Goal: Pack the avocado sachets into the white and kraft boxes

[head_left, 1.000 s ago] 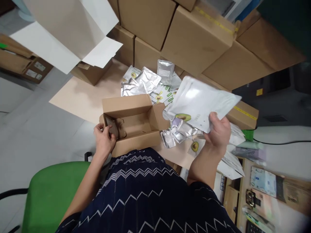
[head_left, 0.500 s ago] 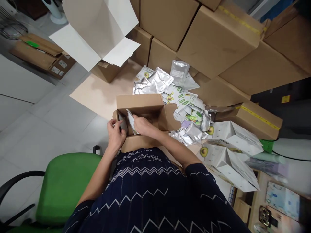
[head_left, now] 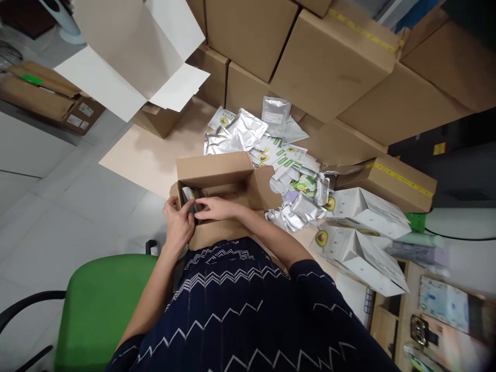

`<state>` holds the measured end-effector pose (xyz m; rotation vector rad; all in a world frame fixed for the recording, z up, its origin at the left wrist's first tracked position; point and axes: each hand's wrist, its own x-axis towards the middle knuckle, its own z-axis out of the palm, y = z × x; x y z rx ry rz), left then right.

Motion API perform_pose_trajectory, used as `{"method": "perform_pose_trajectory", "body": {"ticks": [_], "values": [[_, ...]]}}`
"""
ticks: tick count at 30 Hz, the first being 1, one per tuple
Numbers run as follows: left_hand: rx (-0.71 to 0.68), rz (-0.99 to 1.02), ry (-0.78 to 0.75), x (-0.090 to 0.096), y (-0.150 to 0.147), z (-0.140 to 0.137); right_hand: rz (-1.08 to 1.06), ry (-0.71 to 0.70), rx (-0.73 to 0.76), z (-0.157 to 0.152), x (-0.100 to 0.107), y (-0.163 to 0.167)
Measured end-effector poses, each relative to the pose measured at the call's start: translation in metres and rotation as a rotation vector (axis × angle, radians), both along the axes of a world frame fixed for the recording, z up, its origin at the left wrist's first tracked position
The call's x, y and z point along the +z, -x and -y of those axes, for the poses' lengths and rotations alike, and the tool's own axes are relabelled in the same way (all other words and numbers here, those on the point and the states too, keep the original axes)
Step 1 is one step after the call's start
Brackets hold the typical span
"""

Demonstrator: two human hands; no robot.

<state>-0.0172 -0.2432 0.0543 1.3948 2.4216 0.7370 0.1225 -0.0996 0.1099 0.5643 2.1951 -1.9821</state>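
An open brown cardboard box [head_left: 213, 168] sits in front of my body. My left hand [head_left: 180, 225] is closed over its left wall, fingers outside and thumb reaching inside. A pouch [head_left: 188, 194] with a light, shiny face stands upright against that wall inside the box. My right hand [head_left: 217, 208] reaches into the box from the right, its fingertips and thumb on the pouch near my left thumb. The fingers partly hide the pouch and how many stand there. To the right of the box lies a pile of silver pouches [head_left: 304, 209] and printed avocado packets [head_left: 284, 160].
Large brown cartons [head_left: 329, 67] are stacked behind the pile. An open white-lined box [head_left: 127, 57] stands at the back left. White avocado-printed boxes [head_left: 364, 258] stand on the right. A green chair [head_left: 104, 305] is at my left.
My right hand has moved left inside the box with the pouch, bringing it to the left wall beside my left thumb. The view has shifted slightly.
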Motion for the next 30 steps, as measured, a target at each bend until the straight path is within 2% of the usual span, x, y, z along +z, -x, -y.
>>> {"method": "perform_pose_trajectory", "body": {"ticks": [2,3,4,5,6,7,8,9,11,15,17,20,23,26,28,30], "values": [[-0.003,0.005,-0.024,-0.001,0.001,0.000,-0.094,0.144,-0.025,-0.019,0.024,-0.044],[-0.004,0.010,-0.038,-0.002,0.000,0.000,-0.131,0.191,-0.088,-0.033,0.032,-0.068],[-0.003,0.016,-0.050,-0.001,0.000,0.000,-0.159,0.170,-0.244,-0.049,0.037,-0.093],[0.001,0.020,-0.059,-0.001,-0.001,0.000,-0.171,0.065,-0.507,-0.067,0.038,-0.116],[0.006,0.022,-0.063,0.000,-0.002,-0.001,-0.139,-0.101,-0.773,-0.085,0.034,-0.136],[0.014,0.020,-0.064,0.001,-0.004,-0.002,-0.018,-0.299,-0.964,-0.102,0.026,-0.151],[0.023,0.015,-0.060,0.003,-0.005,-0.003,0.138,-0.477,-1.079,-0.118,0.014,-0.163],[0.033,0.010,-0.054,0.004,-0.006,-0.004,0.280,-0.600,-1.129,-0.131,0.000,-0.171],[0.049,0.001,-0.040,0.005,-0.007,-0.005,0.555,-0.762,-1.044,-0.148,-0.030,-0.177],[0.059,-0.012,-0.026,0.005,-0.007,-0.006,0.830,-1.037,-0.591,-0.154,-0.075,-0.176],[0.064,-0.015,-0.031,0.004,-0.007,-0.005,0.816,-1.129,-0.475,-0.156,-0.085,-0.177],[0.075,-0.014,-0.038,0.002,-0.008,-0.004,0.782,-1.177,-0.400,-0.162,-0.086,-0.179],[0.081,-0.007,-0.042,0.001,-0.008,-0.004,0.744,-1.218,-0.375,-0.168,-0.070,-0.183],[0.072,-0.002,-0.049,0.002,-0.008,-0.004,0.702,-1.243,-0.443,-0.163,-0.031,-0.195],[0.061,-0.001,-0.045,0.004,-0.009,-0.004,0.622,-1.302,-0.592,-0.150,0.007,-0.206],[0.059,0.001,-0.038,0.005,-0.009,-0.004,0.460,-1.392,-0.815,-0.130,0.049,-0.216]]}}
